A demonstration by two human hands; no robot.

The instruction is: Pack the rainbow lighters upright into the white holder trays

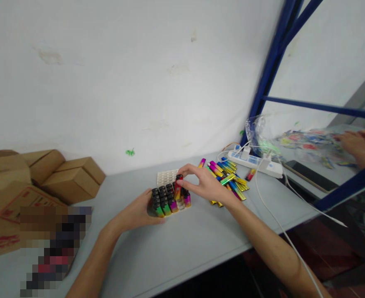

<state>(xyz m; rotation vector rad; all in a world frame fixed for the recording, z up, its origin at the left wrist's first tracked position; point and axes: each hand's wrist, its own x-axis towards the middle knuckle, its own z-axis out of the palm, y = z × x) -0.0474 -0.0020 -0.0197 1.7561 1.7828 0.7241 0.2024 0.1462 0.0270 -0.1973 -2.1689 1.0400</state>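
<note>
Centrally, the left hand curls against the near side of a white tray of upright lighters on the bench; right-hand fingers pinch one red lighter above it. Loose lighters, too many to count, lie right of centre.

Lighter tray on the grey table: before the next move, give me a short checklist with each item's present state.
1. Left hand steadies the white tray at its near edge: ok.
2. Right hand pinches a red-topped lighter upright over the tray: ok.
3. That lighter fully seated in a slot: cannot tell, the fingers and neighbouring lighters hide its base.
4. Free slots left at the far part of the tray: ok, bare white grid shows there.
5. Loose lighters lie in a pile just beyond the right hand: ok.
6. White cable running across the table stays apart from the tray: ok.
</note>
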